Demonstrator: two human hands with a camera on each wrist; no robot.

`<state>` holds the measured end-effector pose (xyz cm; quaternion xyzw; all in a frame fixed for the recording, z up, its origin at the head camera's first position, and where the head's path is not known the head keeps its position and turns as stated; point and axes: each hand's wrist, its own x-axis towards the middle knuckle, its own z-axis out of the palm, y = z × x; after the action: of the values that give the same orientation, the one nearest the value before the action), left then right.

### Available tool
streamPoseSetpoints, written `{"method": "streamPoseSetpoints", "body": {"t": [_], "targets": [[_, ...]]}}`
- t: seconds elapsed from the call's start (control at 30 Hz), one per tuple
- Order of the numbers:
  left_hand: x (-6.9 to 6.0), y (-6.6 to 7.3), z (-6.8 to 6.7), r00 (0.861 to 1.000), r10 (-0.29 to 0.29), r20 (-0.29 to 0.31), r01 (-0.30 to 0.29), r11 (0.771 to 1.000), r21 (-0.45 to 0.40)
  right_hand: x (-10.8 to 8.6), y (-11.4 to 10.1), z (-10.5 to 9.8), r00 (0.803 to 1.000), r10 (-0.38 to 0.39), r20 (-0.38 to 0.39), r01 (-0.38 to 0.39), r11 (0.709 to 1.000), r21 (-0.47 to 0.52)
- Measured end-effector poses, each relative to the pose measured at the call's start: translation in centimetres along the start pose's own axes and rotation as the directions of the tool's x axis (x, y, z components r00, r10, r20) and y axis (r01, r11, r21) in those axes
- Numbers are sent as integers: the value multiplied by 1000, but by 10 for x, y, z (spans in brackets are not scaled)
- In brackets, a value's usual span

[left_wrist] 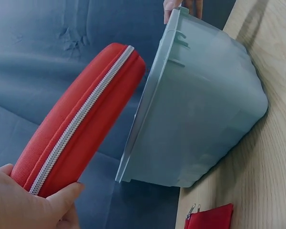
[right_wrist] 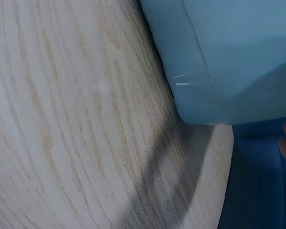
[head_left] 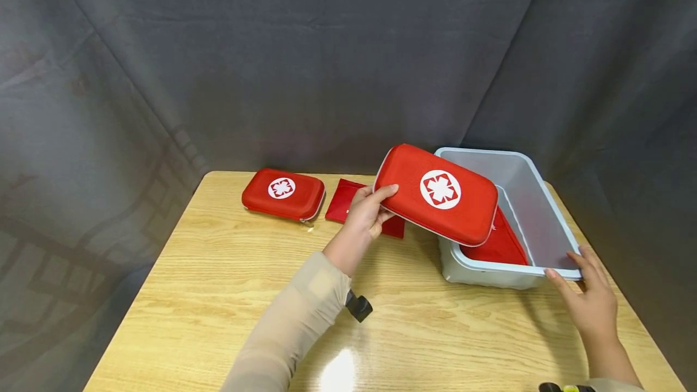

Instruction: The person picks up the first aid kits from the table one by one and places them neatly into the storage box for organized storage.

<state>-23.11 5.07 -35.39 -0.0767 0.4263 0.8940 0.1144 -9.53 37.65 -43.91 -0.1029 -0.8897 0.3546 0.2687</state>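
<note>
My left hand [head_left: 363, 215] grips one end of a red zippered first-aid case [head_left: 403, 183] with a white cross emblem. The case is held tilted above the left side of a grey-blue plastic bin [head_left: 490, 280]. In the left wrist view, the silver zipper along the case [left_wrist: 81, 114] faces the camera, with the thumb on its lower end. My right hand [head_left: 590, 295] holds the bin's near right rim corner, fingers curled over it. Inside the bin lies a flat red pouch [head_left: 503, 241], partly hidden by the case.
A second, similar red first-aid case [head_left: 258, 189] lies on the wooden table [head_left: 218, 295] at the back left. Another flat red pouch [head_left: 393, 227] lies behind my left hand. Dark grey curtain [head_left: 305, 65] hangs around the table's back and sides.
</note>
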Motion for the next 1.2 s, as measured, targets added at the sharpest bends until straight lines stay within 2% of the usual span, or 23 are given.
{"method": "streamPoseSetpoints", "body": {"t": [0.13, 0.33, 0.47, 0.6, 0.73, 0.9, 1.2], "targets": [[3, -4, 5, 1000, 1, -10, -1, 1000, 19, 0, -1, 0, 1000, 4, -3, -4, 1000, -18], [13, -9, 16, 1000, 15, -27, -14, 999, 29, 0, -1, 2, 994, 99, -56, -97, 995, 27], [16, -11, 23, 998, 28, -47, -26, 999, 41, -1, -2, 4, 988, 137, -73, -132, 988, 76], [17, -14, 28, 998, 35, -51, -32, 998, 58, -1, -1, 6, 986, 145, -88, -134, 983, 122], [16, -17, 34, 999, 37, -33, -34, 996, 77, -2, 0, 6, 984, 144, -104, -129, 982, 140], [16, -22, 42, 998, 40, -41, -36, 994, 104, -3, 0, 6, 983, 140, -116, -122, 980, 154], [17, -39, 56, 997, 58, -60, -47, 985, 167, -5, 1, 6, 981, 163, -108, -144, 975, 169]]}}
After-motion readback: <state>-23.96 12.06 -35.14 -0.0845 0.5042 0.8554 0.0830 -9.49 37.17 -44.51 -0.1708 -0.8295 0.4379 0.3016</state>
